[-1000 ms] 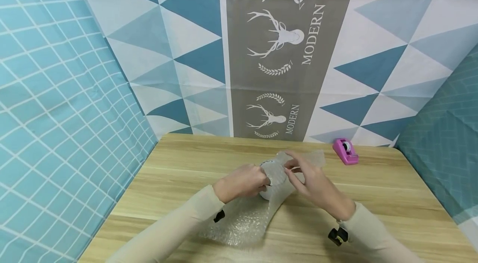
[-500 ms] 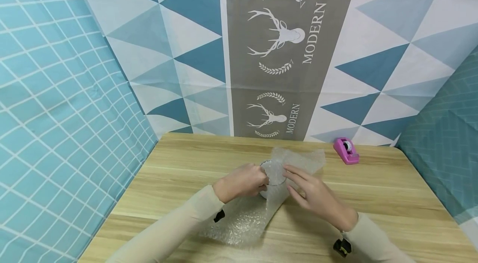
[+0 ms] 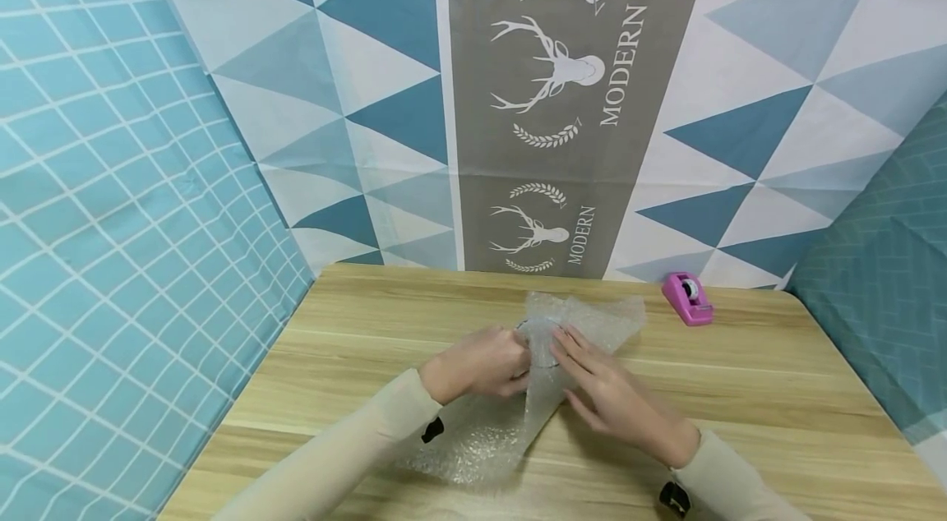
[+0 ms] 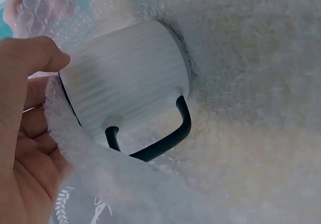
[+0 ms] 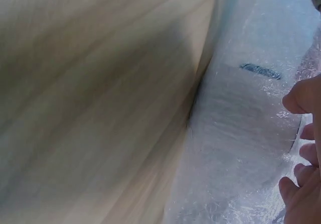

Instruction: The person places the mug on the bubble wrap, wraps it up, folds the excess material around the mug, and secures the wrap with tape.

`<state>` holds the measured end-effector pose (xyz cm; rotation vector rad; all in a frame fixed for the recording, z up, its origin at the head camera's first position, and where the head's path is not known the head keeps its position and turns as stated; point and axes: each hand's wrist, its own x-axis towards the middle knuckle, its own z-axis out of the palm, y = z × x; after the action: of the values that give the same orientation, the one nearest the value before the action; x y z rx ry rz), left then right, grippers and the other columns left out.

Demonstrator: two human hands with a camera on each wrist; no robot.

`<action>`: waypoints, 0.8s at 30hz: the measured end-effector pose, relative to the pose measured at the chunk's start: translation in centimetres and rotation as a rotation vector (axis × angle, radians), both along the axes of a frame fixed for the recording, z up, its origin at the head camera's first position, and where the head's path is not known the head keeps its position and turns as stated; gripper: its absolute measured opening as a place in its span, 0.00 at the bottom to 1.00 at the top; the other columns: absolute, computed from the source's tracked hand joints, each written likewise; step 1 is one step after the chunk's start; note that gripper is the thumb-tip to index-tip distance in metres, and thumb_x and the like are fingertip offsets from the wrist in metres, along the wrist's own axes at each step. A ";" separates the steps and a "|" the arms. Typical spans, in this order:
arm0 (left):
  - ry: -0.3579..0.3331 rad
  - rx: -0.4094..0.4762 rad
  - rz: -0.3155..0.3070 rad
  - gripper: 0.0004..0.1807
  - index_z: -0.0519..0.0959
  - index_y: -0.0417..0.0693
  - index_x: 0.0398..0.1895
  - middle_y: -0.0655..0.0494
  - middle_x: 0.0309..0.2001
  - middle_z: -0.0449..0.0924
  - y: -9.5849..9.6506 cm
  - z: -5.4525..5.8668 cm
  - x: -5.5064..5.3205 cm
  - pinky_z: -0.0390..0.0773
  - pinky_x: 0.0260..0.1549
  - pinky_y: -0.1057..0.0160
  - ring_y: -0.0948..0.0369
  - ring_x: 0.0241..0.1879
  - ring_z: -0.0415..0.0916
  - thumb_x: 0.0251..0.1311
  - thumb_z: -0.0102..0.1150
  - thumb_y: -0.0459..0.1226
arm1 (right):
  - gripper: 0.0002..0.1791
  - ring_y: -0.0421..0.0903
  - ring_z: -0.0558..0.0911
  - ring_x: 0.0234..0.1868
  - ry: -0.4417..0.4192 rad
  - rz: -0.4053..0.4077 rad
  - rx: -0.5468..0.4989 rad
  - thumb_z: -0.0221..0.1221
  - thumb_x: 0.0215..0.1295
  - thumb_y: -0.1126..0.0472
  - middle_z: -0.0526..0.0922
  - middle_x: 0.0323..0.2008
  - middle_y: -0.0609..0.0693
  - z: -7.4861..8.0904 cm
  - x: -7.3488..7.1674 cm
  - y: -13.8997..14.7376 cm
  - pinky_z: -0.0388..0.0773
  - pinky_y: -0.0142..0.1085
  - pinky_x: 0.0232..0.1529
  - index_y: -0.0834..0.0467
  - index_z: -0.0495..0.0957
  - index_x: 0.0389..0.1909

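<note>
A white ribbed mug [image 4: 125, 78] with a dark handle [image 4: 165, 144] lies within a sheet of bubble wrap [image 3: 473, 447]. In the head view its dark rim shows through the film. My left hand [image 3: 484, 361] grips the mug at its rim, the thumb on the outer wall and the curled fingers by the wrap in the left wrist view. From the other side, my right hand [image 3: 610, 389] lays nearly straight fingers on the wrap over the mug's mouth. Through the film in the right wrist view, the mug and a dark patch [image 5: 261, 72] are blurred.
The work goes on atop a wooden table [image 3: 370, 315]. A pink tape dispenser [image 3: 688, 299] stands near its back right edge. Patterned sheets hang behind and at both sides. A loose end of the wrap reaches toward the back right.
My right hand has gone from loosely bent fingers at the wrap's edge to flatter fingers on the wrap, which now covers more of the mug's mouth. The left hand has barely moved.
</note>
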<state>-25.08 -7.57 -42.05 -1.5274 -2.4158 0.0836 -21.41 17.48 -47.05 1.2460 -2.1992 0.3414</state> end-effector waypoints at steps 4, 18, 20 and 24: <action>-0.126 0.069 -0.013 0.06 0.76 0.49 0.31 0.61 0.29 0.76 -0.3 -0.2 -0.2 0.69 0.23 0.81 0.73 0.23 0.67 0.65 0.62 0.34 | 0.37 0.68 0.72 0.69 0.019 -0.012 0.041 0.67 0.57 0.60 0.70 0.70 0.70 0.0 -0.2 -0.1 0.71 0.56 0.70 0.70 0.71 0.68; 0.178 0.115 -0.060 0.09 0.85 0.59 0.23 0.64 0.39 0.83 -1.2 -0.3 0.5 0.82 0.31 0.74 0.69 0.36 0.83 0.62 0.70 0.37 | 0.26 0.62 0.72 0.72 0.075 0.002 0.152 0.40 0.84 0.58 0.69 0.73 0.64 0.1 -0.6 0.6 0.74 0.55 0.68 0.70 0.67 0.72; 0.221 0.115 -0.061 0.11 0.84 0.59 0.21 0.66 0.36 0.83 -1.2 -0.4 0.7 0.81 0.27 0.74 0.70 0.32 0.81 0.61 0.69 0.36 | 0.29 0.61 0.72 0.72 0.100 -0.008 0.174 0.31 0.86 0.56 0.69 0.74 0.63 0.1 -0.6 0.7 0.74 0.54 0.68 0.70 0.67 0.72; 0.253 0.100 -0.065 0.13 0.81 0.59 0.20 0.69 0.31 0.82 -1.2 -0.2 0.9 0.79 0.24 0.73 0.72 0.25 0.77 0.58 0.68 0.33 | 0.31 0.61 0.74 0.70 0.142 -0.009 0.175 0.27 0.86 0.56 0.71 0.72 0.63 0.1 -0.7 0.7 0.76 0.54 0.66 0.71 0.68 0.70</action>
<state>-24.23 -8.79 -42.28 -1.4542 -2.1403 0.1324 -22.15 18.20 -46.98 1.3091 -2.1484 0.0552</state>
